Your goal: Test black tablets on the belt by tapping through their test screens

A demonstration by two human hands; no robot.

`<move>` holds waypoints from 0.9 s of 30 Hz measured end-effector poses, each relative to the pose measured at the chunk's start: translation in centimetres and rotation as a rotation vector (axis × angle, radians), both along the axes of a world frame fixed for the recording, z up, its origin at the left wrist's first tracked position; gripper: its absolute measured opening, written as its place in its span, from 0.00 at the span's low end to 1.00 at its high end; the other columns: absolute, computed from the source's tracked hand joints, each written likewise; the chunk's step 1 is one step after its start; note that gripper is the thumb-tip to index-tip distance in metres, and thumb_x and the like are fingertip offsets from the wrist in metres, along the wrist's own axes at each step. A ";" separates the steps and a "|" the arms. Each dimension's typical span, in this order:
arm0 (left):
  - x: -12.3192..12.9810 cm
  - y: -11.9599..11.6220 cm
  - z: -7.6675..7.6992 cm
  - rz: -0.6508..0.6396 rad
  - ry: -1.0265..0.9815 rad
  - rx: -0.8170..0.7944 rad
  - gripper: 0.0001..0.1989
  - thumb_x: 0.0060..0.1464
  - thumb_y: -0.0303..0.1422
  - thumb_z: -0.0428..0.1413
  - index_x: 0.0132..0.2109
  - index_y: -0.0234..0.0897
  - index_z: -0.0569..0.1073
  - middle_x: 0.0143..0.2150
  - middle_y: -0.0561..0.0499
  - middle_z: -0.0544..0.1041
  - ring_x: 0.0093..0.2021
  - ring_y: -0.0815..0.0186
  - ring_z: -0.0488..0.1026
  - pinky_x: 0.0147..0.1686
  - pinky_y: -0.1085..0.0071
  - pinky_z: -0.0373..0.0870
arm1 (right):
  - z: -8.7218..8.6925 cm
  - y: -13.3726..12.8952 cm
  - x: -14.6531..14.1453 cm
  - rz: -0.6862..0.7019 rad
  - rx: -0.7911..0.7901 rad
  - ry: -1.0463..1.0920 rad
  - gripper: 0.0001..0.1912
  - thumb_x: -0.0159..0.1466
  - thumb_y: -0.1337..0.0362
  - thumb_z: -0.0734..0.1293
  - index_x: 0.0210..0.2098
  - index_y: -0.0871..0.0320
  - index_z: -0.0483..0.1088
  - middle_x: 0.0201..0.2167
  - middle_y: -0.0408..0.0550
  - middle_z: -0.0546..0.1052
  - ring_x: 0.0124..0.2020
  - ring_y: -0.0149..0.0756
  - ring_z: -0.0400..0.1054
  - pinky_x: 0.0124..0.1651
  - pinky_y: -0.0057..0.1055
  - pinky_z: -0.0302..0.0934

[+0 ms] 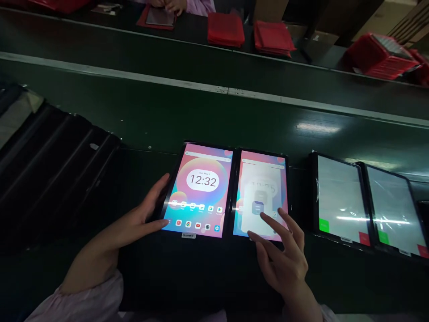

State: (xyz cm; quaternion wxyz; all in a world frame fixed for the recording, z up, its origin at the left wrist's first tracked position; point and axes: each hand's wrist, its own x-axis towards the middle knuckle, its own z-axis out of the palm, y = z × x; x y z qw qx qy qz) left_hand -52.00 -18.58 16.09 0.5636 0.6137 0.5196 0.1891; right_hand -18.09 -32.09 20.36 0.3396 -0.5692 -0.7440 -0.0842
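Two lit tablets lie side by side in front of me. My left hand (142,217) rests at the left edge of the left tablet (201,197), thumb over its lower left corner and fingers along its side. That screen shows a clock reading 12:32 above rows of app icons. Over the lower part of the right tablet (261,179) is my right hand (284,255), its fingers spread and fingertips at the screen. A pale window with an icon covers most of that home screen. Whether every fingertip touches the glass, I cannot tell.
To the right lie two more tablets (343,197) with white screens and green and red corner blocks. Dark stacked trays or cases (56,165) stand at the left. Across the bench, red pouches (226,29) sit in piles, and another person's hands (174,5) hold a tablet.
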 end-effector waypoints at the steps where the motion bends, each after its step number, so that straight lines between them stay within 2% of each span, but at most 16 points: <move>1: -0.1 -0.1 -0.2 0.011 -0.008 0.012 0.55 0.54 0.53 0.68 0.81 0.56 0.50 0.84 0.50 0.46 0.82 0.40 0.42 0.73 0.43 0.62 | 0.0 0.0 -0.1 0.001 -0.010 0.001 0.12 0.70 0.73 0.67 0.40 0.54 0.82 0.54 0.52 0.82 0.71 0.52 0.65 0.61 0.46 0.73; 5: -0.1 -0.1 -0.7 0.017 -0.030 0.010 0.54 0.55 0.50 0.69 0.81 0.58 0.50 0.84 0.52 0.45 0.82 0.41 0.41 0.73 0.42 0.60 | -0.1 0.2 -0.4 0.022 -0.031 -0.003 0.13 0.71 0.73 0.67 0.40 0.54 0.83 0.55 0.52 0.82 0.69 0.52 0.68 0.63 0.50 0.72; 10: 0.4 0.3 0.6 0.005 -0.044 -0.045 0.56 0.53 0.51 0.70 0.81 0.57 0.51 0.84 0.48 0.46 0.82 0.39 0.43 0.72 0.41 0.61 | 0.3 1.1 1.0 -0.003 0.026 -0.037 0.11 0.71 0.72 0.68 0.41 0.54 0.83 0.53 0.52 0.83 0.71 0.54 0.66 0.58 0.47 0.74; 14: 0.7 0.5 1.3 -0.004 -0.029 -0.042 0.57 0.51 0.52 0.70 0.81 0.55 0.52 0.83 0.46 0.50 0.81 0.38 0.46 0.72 0.40 0.60 | 1.6 1.8 2.9 -0.021 0.084 -0.101 0.10 0.72 0.71 0.68 0.41 0.54 0.82 0.52 0.52 0.82 0.71 0.54 0.67 0.57 0.45 0.73; 19: 0.7 0.2 0.7 0.005 -0.031 -0.057 0.58 0.51 0.54 0.70 0.81 0.53 0.51 0.83 0.46 0.49 0.81 0.38 0.44 0.73 0.40 0.60 | 3.8 2.8 5.0 -0.078 0.107 -0.141 0.13 0.72 0.72 0.68 0.42 0.52 0.84 0.54 0.50 0.82 0.68 0.56 0.70 0.55 0.47 0.75; 21: 0.7 0.0 0.3 0.050 -0.056 -0.066 0.54 0.53 0.53 0.69 0.80 0.57 0.52 0.83 0.47 0.50 0.81 0.38 0.47 0.72 0.40 0.62 | 4.0 3.4 5.8 -0.125 0.105 -0.149 0.12 0.71 0.72 0.69 0.39 0.51 0.85 0.54 0.48 0.83 0.66 0.56 0.71 0.55 0.49 0.76; 23: 0.9 0.1 0.0 0.144 -0.076 -0.074 0.49 0.55 0.52 0.68 0.78 0.60 0.56 0.82 0.49 0.56 0.80 0.39 0.49 0.72 0.41 0.65 | 3.7 4.2 6.6 -0.181 0.075 -0.137 0.13 0.71 0.70 0.69 0.35 0.51 0.85 0.54 0.48 0.83 0.65 0.56 0.72 0.54 0.51 0.77; 27: 1.4 1.0 -0.8 0.342 -0.101 -0.124 0.42 0.48 0.53 0.71 0.69 0.57 0.73 0.77 0.51 0.67 0.79 0.37 0.53 0.70 0.43 0.70 | 1.4 5.6 7.1 -0.274 0.018 -0.077 0.16 0.74 0.66 0.66 0.34 0.52 0.85 0.56 0.52 0.82 0.67 0.57 0.70 0.56 0.57 0.78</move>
